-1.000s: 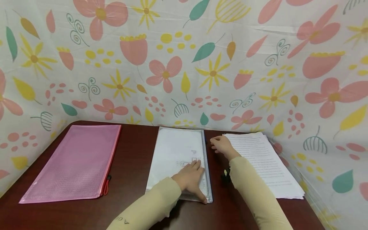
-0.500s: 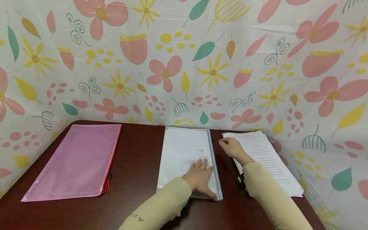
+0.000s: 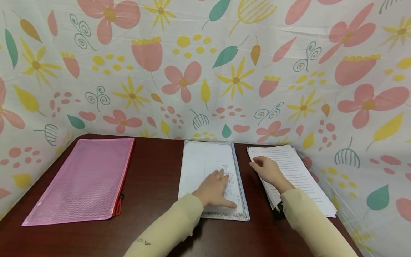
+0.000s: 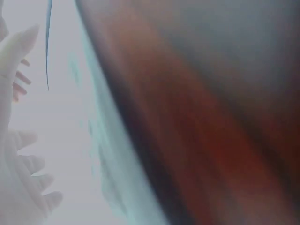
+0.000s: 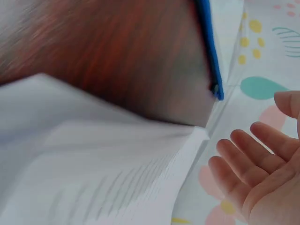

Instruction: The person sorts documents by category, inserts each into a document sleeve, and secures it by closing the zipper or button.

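Note:
A clear zip document pouch with a white sheet inside lies in the middle of the table in the head view. My left hand is over its lower right part, fingers spread; in the left wrist view the left hand shows straight, separate fingers. A stack of printed paper lies to the right. My right hand hovers at the stack's left edge with loosely bent fingers, holding nothing. In the right wrist view this right hand appears beside the paper stack and the pouch's blue zipper.
A pink mesh zip pouch with a red pull cord lies at the left of the dark brown table. A small black object sits by the stack's left edge, partly behind the sleeve. Flower-printed cloth encloses the table's back and sides.
The clear pouch has slid slightly right. My right hand has moved right from the pouch's zipper side to the paper stack. My left hand has shifted a little on the pouch.

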### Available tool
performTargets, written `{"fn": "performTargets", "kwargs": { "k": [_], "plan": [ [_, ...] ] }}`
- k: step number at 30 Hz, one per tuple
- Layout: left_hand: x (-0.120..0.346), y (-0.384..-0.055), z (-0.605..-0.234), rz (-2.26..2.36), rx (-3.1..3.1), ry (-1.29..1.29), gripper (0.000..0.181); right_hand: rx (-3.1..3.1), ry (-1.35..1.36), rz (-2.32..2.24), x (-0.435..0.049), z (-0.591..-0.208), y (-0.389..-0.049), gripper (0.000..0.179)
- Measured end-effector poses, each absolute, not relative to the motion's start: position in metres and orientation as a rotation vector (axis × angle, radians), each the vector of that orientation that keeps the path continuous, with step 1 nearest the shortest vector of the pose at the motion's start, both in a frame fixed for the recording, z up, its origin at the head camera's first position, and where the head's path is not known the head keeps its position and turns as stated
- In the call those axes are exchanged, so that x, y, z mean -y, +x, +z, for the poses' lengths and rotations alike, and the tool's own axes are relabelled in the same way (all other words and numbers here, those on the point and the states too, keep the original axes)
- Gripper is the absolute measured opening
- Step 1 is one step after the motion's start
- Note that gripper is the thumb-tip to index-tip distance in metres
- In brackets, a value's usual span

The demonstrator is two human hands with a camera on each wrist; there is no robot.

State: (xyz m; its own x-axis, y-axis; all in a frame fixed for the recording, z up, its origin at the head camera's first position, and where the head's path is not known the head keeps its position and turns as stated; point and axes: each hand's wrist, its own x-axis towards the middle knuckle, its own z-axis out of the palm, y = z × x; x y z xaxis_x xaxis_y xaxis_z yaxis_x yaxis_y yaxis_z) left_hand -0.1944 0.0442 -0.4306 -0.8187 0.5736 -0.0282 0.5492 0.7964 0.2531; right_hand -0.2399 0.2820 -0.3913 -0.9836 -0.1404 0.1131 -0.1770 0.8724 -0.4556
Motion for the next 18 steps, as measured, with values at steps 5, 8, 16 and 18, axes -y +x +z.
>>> {"fn": "performTargets", "kwargs": {
  "k": [5,8,16,18],
  "plan": [
    [-0.019,-0.201,-0.429,0.433,-2.900,0.766,0.101,3.004,0.250,0.675,-0.294,-0.391,-0.231,0.053],
    [-0.005,-0.204,-0.429,0.449,-2.917,0.691,0.099,3.028,0.266,0.657,-0.302,-0.393,-0.227,0.057],
    [0.029,-0.210,-0.424,0.453,-2.971,0.558,0.094,3.057,0.269,0.649,-0.322,-0.399,-0.219,0.060],
    [0.038,-0.211,-0.423,0.450,-2.979,0.523,0.094,3.062,0.259,0.650,-0.327,-0.400,-0.216,0.063]
  ]
}}
